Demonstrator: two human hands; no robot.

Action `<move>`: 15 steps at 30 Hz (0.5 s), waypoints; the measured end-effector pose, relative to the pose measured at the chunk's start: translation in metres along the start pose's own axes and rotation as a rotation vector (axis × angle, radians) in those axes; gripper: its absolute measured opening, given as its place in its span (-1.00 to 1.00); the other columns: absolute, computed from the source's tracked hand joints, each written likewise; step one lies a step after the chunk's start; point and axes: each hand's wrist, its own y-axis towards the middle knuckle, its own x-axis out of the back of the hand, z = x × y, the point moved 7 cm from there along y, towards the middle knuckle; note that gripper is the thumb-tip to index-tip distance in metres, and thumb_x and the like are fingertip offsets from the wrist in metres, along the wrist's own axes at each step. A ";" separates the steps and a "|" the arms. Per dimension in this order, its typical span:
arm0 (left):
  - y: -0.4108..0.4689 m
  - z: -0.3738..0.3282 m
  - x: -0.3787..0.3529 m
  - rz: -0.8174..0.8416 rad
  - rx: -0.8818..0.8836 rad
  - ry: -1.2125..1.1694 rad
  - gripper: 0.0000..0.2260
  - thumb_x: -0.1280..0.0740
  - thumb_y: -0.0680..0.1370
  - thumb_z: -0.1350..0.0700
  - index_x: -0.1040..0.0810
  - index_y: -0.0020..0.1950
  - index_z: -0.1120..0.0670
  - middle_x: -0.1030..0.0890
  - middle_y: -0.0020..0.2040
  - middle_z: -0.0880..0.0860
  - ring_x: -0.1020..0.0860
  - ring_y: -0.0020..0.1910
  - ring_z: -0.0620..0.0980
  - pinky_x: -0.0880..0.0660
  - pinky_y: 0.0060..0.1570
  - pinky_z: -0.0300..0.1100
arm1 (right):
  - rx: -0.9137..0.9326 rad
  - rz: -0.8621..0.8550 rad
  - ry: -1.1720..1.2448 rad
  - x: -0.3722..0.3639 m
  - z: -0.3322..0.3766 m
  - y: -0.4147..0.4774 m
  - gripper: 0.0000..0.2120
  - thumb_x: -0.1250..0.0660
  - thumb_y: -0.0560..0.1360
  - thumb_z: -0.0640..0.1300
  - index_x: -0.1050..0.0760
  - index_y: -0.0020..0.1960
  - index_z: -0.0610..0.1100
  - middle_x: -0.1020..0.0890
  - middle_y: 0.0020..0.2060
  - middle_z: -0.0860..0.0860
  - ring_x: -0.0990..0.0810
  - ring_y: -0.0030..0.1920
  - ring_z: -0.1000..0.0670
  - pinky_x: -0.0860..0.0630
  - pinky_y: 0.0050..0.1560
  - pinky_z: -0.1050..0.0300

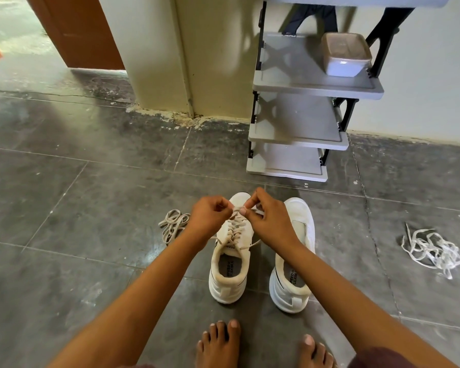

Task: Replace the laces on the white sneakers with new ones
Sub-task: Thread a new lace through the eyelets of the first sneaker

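Floor (91, 203), left hand (209, 217), right hand (270, 219) pinching lace (233, 229)

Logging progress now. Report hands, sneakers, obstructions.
Left hand and right hand pinch beige lace at left sneaker's toe end. Right sneaker shows no lace. Beige bundle and white tangle lie aside, nothing blocking.

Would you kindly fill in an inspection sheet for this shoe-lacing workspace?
Surface: grey tiled floor, scuffed.
Job's things: laced sneaker beside second sneaker, no lace seen in it; beige lace bundle lying apart.
Clutter: white lace tangle on the floor.
Grippers: left hand and right hand both pinch the threaded lace near the laced sneaker's toe end.
Cables: nothing seen.
Surroundings: grey shelf rack holding a tub; bare feet.
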 end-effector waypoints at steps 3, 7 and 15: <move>-0.005 -0.004 -0.009 0.148 0.022 -0.031 -0.78 -0.21 0.61 0.12 -0.61 -0.13 0.11 -0.54 -0.41 -0.13 -0.39 -0.49 -0.26 -0.29 -0.49 -0.45 | -0.119 -0.051 0.092 0.004 -0.012 0.001 -0.77 -0.40 0.47 -0.16 -0.36 -0.24 -0.01 -0.56 -0.25 0.08 -0.52 -0.20 0.12 -0.45 -0.14 0.25; -0.009 0.000 -0.015 0.282 0.107 -0.137 -0.64 -0.08 0.62 0.06 -0.63 -0.17 0.07 -0.50 -0.40 -0.13 -0.26 -0.44 -0.18 -0.23 -0.49 -0.38 | -0.258 -0.073 0.174 0.004 -0.025 0.000 -0.76 -0.41 0.45 -0.15 -0.36 -0.27 -0.01 -0.58 -0.22 -0.01 -0.51 -0.17 0.04 -0.44 -0.11 0.13; -0.012 0.001 -0.016 0.356 0.002 -0.130 -0.85 -0.31 0.52 0.34 -0.61 -0.02 0.15 -0.57 -0.26 0.00 -0.41 -0.50 -0.29 -0.32 -0.48 -0.46 | -0.403 -0.059 0.285 -0.003 -0.036 -0.001 -0.80 -0.39 0.43 -0.25 -0.40 -0.25 -0.07 -0.52 -0.30 0.03 -0.47 -0.26 0.09 -0.43 -0.19 0.21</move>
